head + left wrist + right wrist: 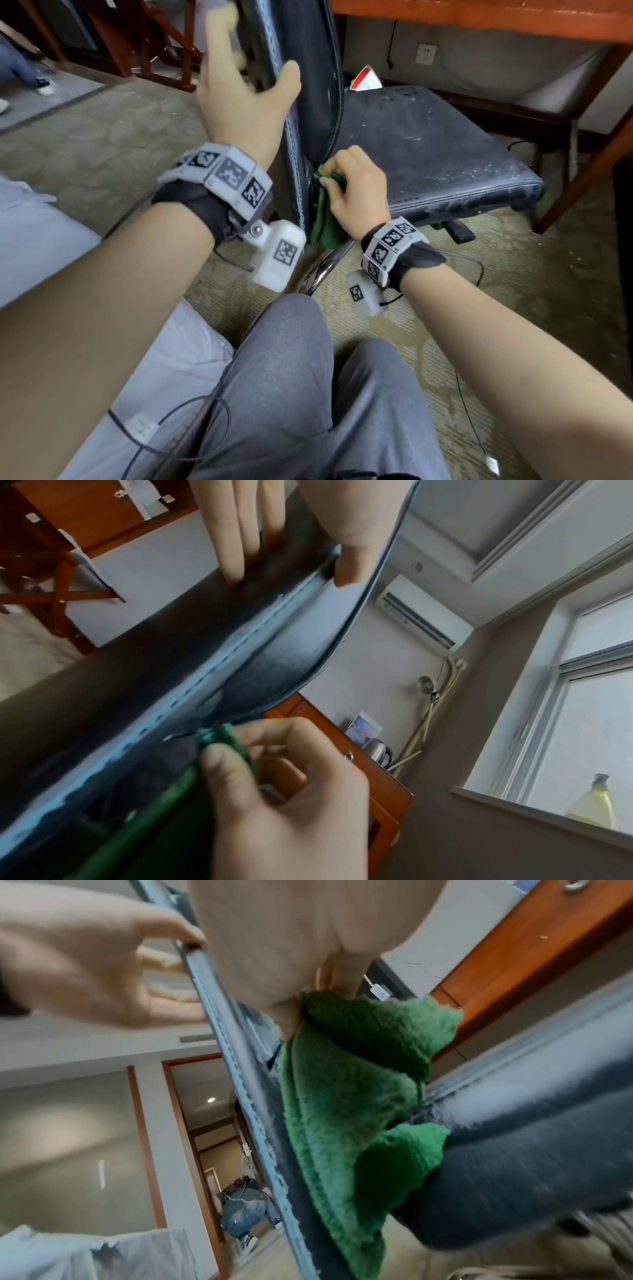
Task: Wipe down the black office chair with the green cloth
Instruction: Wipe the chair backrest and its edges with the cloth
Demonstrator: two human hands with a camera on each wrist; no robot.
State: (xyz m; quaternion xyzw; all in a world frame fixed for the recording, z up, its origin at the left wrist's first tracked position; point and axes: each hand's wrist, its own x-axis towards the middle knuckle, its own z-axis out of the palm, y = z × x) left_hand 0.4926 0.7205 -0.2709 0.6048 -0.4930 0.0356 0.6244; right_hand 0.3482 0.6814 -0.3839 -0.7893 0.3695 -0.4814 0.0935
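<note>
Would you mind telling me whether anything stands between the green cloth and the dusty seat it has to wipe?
Nothing visible does. The right hand grips the green cloth at the backrest's lower edge, right beside the dusty seat, whose top shows no objects. The left hand grips the backrest higher up.

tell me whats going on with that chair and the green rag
A seated person is cleaning a black office chair. The left hand holds the edge of the backrest, thumb on one side and fingers on the other. The right hand grips a green cloth and presses it low on the backrest, near where it meets the seat. The seat looks dusty and speckled.
</note>
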